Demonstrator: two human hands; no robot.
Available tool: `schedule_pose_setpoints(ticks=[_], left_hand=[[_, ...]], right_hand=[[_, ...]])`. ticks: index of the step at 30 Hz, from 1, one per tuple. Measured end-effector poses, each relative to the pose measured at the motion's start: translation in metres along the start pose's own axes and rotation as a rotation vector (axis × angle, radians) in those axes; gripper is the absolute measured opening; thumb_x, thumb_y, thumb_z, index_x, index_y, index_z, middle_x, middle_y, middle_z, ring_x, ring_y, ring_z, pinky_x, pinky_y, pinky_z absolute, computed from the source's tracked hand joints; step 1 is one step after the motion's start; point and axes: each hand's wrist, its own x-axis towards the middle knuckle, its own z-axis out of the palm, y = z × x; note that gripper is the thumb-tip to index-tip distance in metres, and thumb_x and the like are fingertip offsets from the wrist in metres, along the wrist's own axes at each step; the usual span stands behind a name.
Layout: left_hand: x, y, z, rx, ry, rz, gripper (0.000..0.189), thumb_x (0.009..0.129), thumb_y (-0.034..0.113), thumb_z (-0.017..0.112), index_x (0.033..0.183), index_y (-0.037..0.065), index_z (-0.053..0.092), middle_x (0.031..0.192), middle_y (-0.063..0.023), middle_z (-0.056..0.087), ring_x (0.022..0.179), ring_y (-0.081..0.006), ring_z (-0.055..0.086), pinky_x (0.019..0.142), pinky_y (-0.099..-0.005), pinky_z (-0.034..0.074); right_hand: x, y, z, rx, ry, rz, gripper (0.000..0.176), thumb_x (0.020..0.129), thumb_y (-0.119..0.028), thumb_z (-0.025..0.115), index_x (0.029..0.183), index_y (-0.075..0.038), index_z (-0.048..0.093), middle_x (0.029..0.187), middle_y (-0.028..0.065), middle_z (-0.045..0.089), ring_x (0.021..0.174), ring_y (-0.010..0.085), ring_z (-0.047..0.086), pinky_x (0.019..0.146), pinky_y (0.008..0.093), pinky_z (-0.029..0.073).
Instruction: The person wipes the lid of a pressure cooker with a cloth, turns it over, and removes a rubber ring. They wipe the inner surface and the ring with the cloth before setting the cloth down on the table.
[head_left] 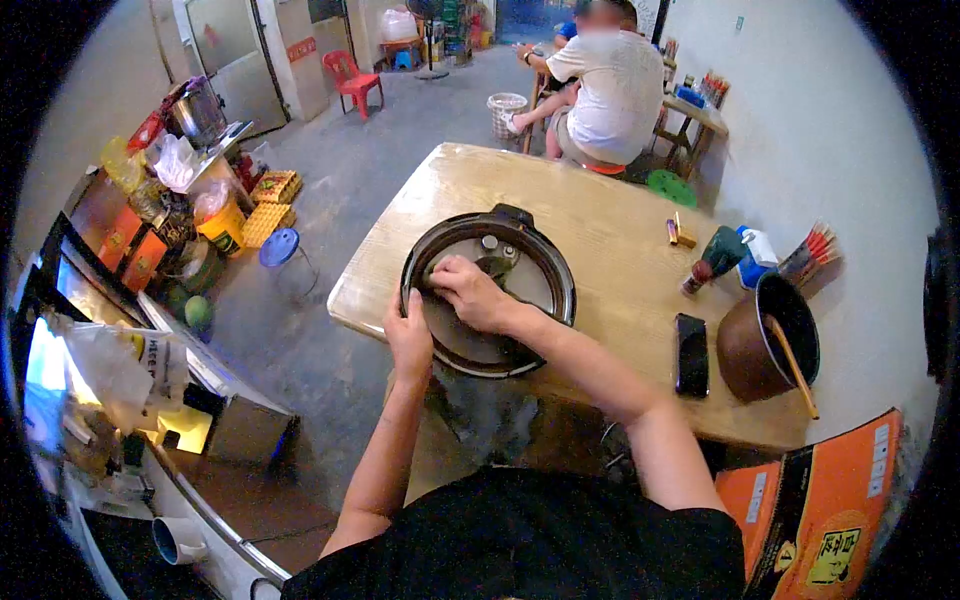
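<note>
A round, dark-rimmed pot lid [558,285] lies underside up near the table's left side, with small metal fittings showing on its pale inner face. My left hand [408,335] grips the lid's near-left rim, thumb up along the edge. Across the inside reaches my right hand [468,290], its fingers closed and pressed to the inner left of the rim. A bit of dark green material shows beside those fingers; what it is I cannot make out. The lid's lower middle is partly hidden by my right hand and forearm.
On the wooden table [620,270] are a phone [691,355], a brown pot [750,355] with a wooden stick, a small bottle [697,278] and a tissue pack [758,258]. An orange box [830,510] stands at lower right. A person [610,100] sits beyond the table.
</note>
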Motion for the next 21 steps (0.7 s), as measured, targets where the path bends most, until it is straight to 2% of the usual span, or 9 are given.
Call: schedule_pose_setpoints(ticks=[5, 10, 12, 13, 15, 17, 19, 20, 21], left_hand=[[0.004, -0.022, -0.001, -0.081, 0.025, 0.005, 0.04, 0.104, 0.027, 0.046, 0.12, -0.008, 0.058, 0.108, -0.0121, 0.065, 0.097, -0.0198, 0.058, 0.089, -0.0326, 0.046], [-0.002, -0.004, -0.001, -0.19, -0.046, -0.06, 0.041, 0.105, 0.028, 0.044, 0.124, -0.006, 0.056, 0.114, -0.0103, 0.064, 0.101, -0.0168, 0.057, 0.089, -0.0293, 0.046], [-0.002, -0.001, 0.003, -0.22, -0.049, -0.015, 0.042, 0.104, 0.028, 0.048, 0.127, -0.006, 0.055, 0.116, -0.0103, 0.064, 0.101, -0.0171, 0.058, 0.09, -0.0299, 0.046], [-0.003, 0.002, 0.005, -0.222, -0.044, -0.017, 0.042, 0.104, 0.028, 0.048, 0.127, -0.006, 0.055, 0.116, -0.0103, 0.064, 0.101, -0.0171, 0.058, 0.09, -0.0299, 0.046], [-0.005, 0.006, 0.005, -0.188, -0.005, -0.063, 0.04, 0.102, 0.021, 0.053, 0.129, -0.008, 0.053, 0.118, -0.0129, 0.063, 0.103, -0.018, 0.059, 0.092, -0.0309, 0.046], [-0.002, 0.002, 0.005, -0.169, -0.032, -0.016, 0.04, 0.099, 0.017, 0.056, 0.13, -0.008, 0.052, 0.119, -0.014, 0.063, 0.104, -0.0185, 0.059, 0.093, -0.031, 0.046], [-0.003, 0.002, 0.005, -0.142, -0.071, 0.027, 0.042, 0.097, 0.013, 0.058, 0.131, -0.009, 0.051, 0.119, -0.015, 0.063, 0.106, -0.0191, 0.059, 0.094, -0.0312, 0.046], [-0.006, 0.006, 0.008, -0.128, -0.072, 0.028, 0.042, 0.094, 0.009, 0.058, 0.132, -0.009, 0.051, 0.12, -0.0154, 0.063, 0.107, -0.0195, 0.06, 0.095, -0.0312, 0.045], [-0.006, 0.008, 0.01, -0.119, -0.07, 0.032, 0.043, 0.092, 0.005, 0.058, 0.132, -0.009, 0.05, 0.121, -0.0158, 0.063, 0.108, -0.0199, 0.06, 0.096, -0.0311, 0.045]], right_hand=[[-0.027, -0.033, -0.02, 0.148, -0.412, 0.059, 0.017, 0.079, -0.005, 0.062, 0.095, 0.0, 0.064, 0.099, 0.0186, 0.058, 0.097, 0.0383, 0.056, 0.084, 0.0439, 0.047], [-0.024, -0.059, -0.084, -0.048, -1.058, 0.43, 0.018, 0.088, -0.008, 0.056, 0.101, 0.0, 0.063, 0.101, 0.0203, 0.064, 0.099, 0.0369, 0.062, 0.083, 0.0444, 0.048], [-0.01, -0.076, -0.108, -0.381, -0.948, 0.618, 0.02, 0.081, -0.004, 0.054, 0.099, -0.002, 0.064, 0.098, 0.0214, 0.065, 0.097, 0.0387, 0.062, 0.081, 0.0454, 0.049], [-0.021, -0.061, -0.108, -0.36, -0.476, 0.461, 0.022, 0.08, -0.002, 0.052, 0.099, -0.001, 0.064, 0.096, 0.0221, 0.064, 0.094, 0.0387, 0.062, 0.08, 0.045, 0.049], [-0.015, -0.048, -0.112, -0.262, 0.117, 0.505, 0.017, 0.087, -0.009, 0.056, 0.098, 0.003, 0.063, 0.092, 0.0213, 0.061, 0.091, 0.038, 0.06, 0.08, 0.0428, 0.047], [-0.016, -0.041, -0.117, -0.162, 0.047, 0.472, 0.034, 0.09, -0.03, 0.061, 0.105, 0.0, 0.061, 0.11, 0.0224, 0.06, 0.104, 0.0401, 0.057, 0.087, 0.0455, 0.048], [-0.039, -0.02, -0.086, -0.346, -0.186, 0.164, 0.043, 0.088, -0.024, 0.065, 0.12, 0.003, 0.057, 0.125, 0.0252, 0.052, 0.118, 0.0415, 0.049, 0.102, 0.0461, 0.04], [-0.052, -0.01, -0.068, -0.362, -0.412, 0.224, 0.055, 0.086, -0.027, 0.068, 0.13, 0.001, 0.051, 0.138, 0.0263, 0.043, 0.13, 0.0441, 0.038, 0.11, 0.0486, 0.032], [-0.063, -0.028, -0.057, -0.517, -0.406, 0.243, 0.056, 0.088, -0.028, 0.065, 0.135, -0.003, 0.049, 0.141, 0.0234, 0.043, 0.134, 0.042, 0.037, 0.111, 0.0553, 0.03]])
